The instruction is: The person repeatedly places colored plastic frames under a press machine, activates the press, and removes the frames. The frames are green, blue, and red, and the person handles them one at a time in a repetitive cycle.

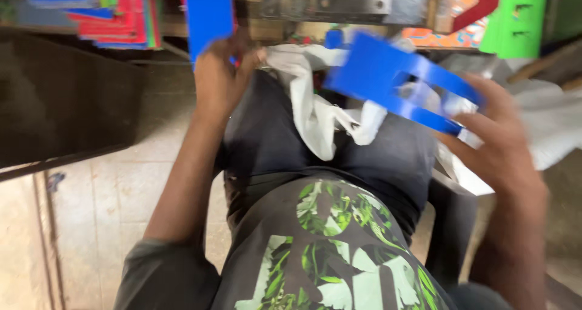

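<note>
I look down over a seated lap. My left hand (221, 73) is up at about 11 o'clock in the view, its grip closed around the lower end of a flat blue panel (209, 13) that stands upright and runs out past the top edge of the frame. My right hand (500, 143) sits at about 3 o'clock, fingers clamped on the near edge of a second blue piece with slots cut through it (397, 82); that piece is tilted, its far end pointing toward 11 o'clock and its near end toward the hand. The two blue pieces are near each other but apart.

Between the hands, a white cloth (318, 113) is draped over the dark trousers (267, 140), hanging down from roughly 12 o'clock to the centre; the slotted piece passes over its upper part. The whole view is motion-blurred, so I cannot tell finer detail of the fingers.

At 10 o'clock lies a stack of red, blue and green sheets (115, 16). At 1 o'clock stands a green slotted part (518, 19). A dark box (60, 104) fills the 9 o'clock side above the tiled floor (109, 195).
</note>
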